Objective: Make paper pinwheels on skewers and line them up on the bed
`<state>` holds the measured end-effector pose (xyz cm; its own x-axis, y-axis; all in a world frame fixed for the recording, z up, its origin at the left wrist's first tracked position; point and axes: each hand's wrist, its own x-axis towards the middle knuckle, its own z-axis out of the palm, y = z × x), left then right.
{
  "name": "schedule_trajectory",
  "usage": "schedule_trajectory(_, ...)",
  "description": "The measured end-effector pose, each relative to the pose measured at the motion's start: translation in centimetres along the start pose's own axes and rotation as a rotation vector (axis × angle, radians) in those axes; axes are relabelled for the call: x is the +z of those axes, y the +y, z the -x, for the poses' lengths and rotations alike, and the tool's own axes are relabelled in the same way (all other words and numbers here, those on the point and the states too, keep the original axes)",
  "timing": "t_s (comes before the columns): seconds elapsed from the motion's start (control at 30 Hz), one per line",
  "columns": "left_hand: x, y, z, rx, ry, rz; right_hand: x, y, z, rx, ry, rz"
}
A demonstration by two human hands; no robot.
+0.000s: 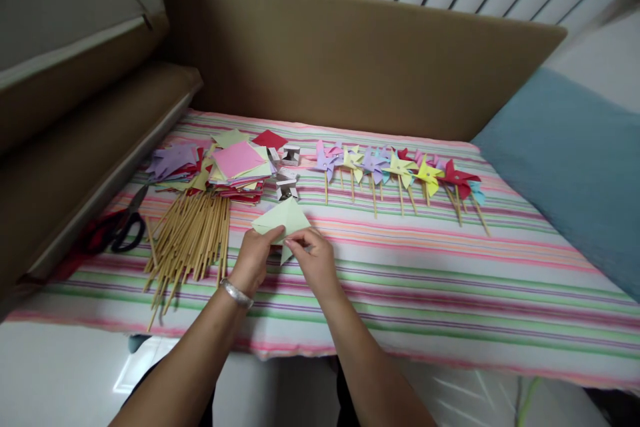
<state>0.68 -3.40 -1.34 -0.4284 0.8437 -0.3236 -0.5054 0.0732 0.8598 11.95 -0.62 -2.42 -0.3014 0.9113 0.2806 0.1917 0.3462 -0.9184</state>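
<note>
A pale green paper square (286, 215) with slit corners is held between both hands above the striped cloth. My left hand (255, 255) grips its left side, the thumb lying on top of the paper. My right hand (313, 255) pinches at the near right edge, finger and thumb together; whether a small item is between those fingertips I cannot make out. Just beyond the paper stand small open boxes (287, 188), their contents too small to name. Left of my left hand lies a loose bundle of thin wooden sticks (195, 237).
Stacked coloured paper squares (239, 160) and purple cut pieces (173, 161) lie behind the sticks. Scissors (129, 227) rest at the left. Several finished pinwheels (400, 168) on sticks line the back right. A brown board (350, 60) stands behind; cushions (75, 67) rise at left.
</note>
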Motion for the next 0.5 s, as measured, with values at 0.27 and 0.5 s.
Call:
schedule_trajectory(0.27,0.43,0.12,0.32,-0.063,-0.042,0.002,-0.07,0.25,-0.28,0.288,0.059,-0.180)
schedule_trajectory(0.5,0.37,-0.41,0.31,-0.069,-0.081,0.024,-0.12,0.54,-0.61,0.362,0.102,-0.223)
